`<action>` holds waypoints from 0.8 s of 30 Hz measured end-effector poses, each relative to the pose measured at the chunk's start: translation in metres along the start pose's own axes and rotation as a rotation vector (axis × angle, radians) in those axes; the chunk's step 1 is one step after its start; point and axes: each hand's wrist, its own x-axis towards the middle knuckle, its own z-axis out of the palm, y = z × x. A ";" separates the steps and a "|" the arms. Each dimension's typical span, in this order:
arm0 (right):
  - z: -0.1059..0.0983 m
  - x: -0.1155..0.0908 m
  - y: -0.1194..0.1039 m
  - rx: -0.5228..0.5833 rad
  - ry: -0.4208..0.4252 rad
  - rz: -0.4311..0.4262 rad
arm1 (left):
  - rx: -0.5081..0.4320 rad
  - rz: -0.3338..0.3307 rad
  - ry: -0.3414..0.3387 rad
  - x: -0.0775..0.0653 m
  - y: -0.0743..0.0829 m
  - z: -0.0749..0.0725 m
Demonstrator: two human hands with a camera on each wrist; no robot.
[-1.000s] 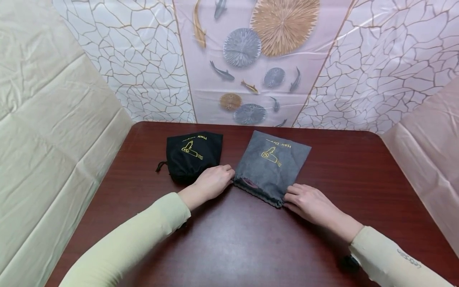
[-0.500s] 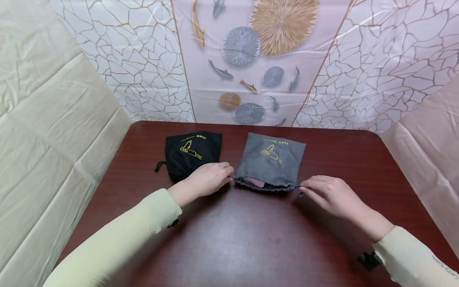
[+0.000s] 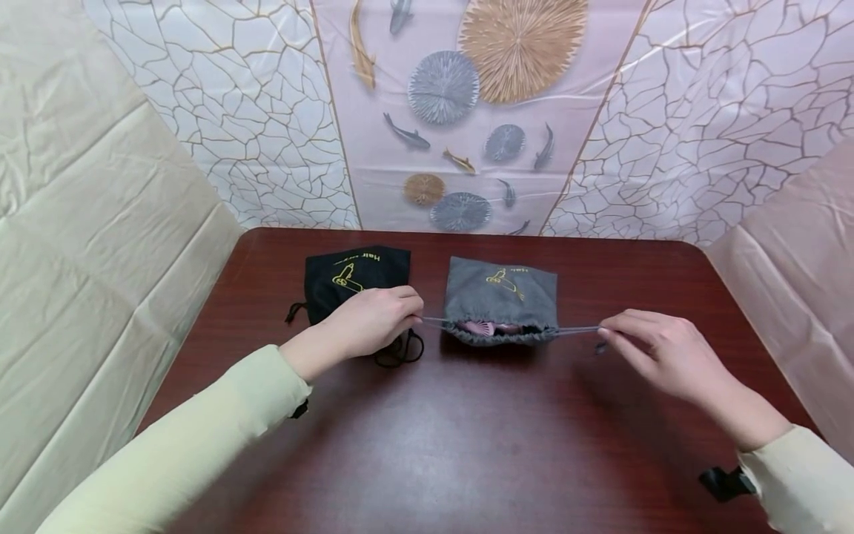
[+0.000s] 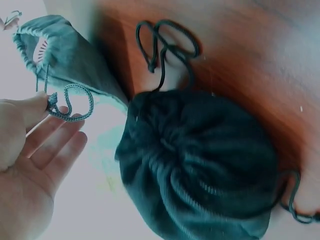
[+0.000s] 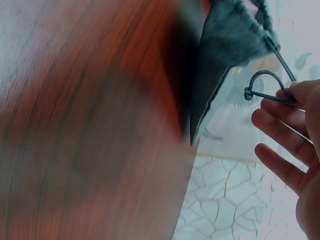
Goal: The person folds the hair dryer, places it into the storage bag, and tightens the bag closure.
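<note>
A grey drawstring bag [image 3: 502,293] with a yellow hair dryer print lies towards the back of the table, its gathered mouth facing me and partly open. Something pink [image 3: 479,327] with ribs shows inside; the rest of it is hidden. My left hand [image 3: 363,320] pinches the drawstring [image 4: 80,117] at the bag's left side between thumb and forefinger. On the other side, my right hand [image 3: 670,352] pinches the right drawstring [image 5: 267,95], a knotted loop hanging from the fingers. Both cords are pulled taut sideways.
Just left of the grey bag, a black drawstring bag [image 3: 323,285] sits with its mouth cinched, partly behind my left hand. Its loose black cord [image 3: 400,350] lies on the brown table [image 3: 427,452]. Fabric walls [image 3: 267,133] stand behind and at both sides.
My hands have moved apart, drawing the cords out from both sides. The grey bag's mouth has narrowed, bunched and lifted, and the bag has turned squarer to me.
</note>
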 end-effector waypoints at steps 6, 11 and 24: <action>-0.007 -0.008 0.008 -0.075 -0.053 0.042 | -0.027 0.007 0.041 -0.009 -0.006 -0.014; -0.016 -0.017 0.012 -0.133 -0.072 0.112 | -0.033 0.027 0.077 -0.016 -0.009 -0.023; -0.036 -0.037 0.030 -0.170 -0.106 0.155 | -0.010 -0.004 0.076 -0.040 -0.024 -0.030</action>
